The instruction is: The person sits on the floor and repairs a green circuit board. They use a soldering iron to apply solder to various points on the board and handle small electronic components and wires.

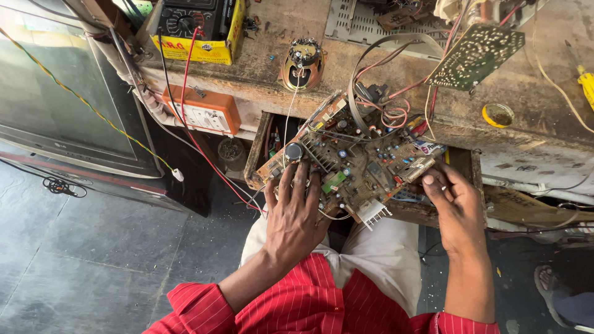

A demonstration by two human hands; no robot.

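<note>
While we look down from the head camera, we see a large brown circuit board [352,162] crowded with capacitors, coils and a finned metal heat sink, tilted over an open wooden drawer [258,151] at the front edge of a worn workbench [532,93] and just above our lap. Our left hand [296,213] lies flat on the near left part of the board, fingers spread and extended rather than curled, the fingertips resting among the components beside a round dark capacitor — it presses on the board more than it grasps it. Our right hand [450,201] meets the board's right edge, fingers bent inward and thumb on top, pinching that corner; we cannot tell whether anything small sits between the fingertips. A bundle of red, white and grey wires [383,105] loops up from the board toward a second, green circuit board [475,54] lying face down on the bench. Near the bench's front edge sits a small loudspeaker [302,63], and to its left a black multimeter in a yellow case [195,28], with red and black leads hanging down past an orange socket box [201,111]. An old television set [62,105] stands at the left, on the grey floor. A yellow-handled screwdriver [585,83] lies at the far right of the bench, and another person's sandalled foot [547,281] shows at the lower right.
</note>
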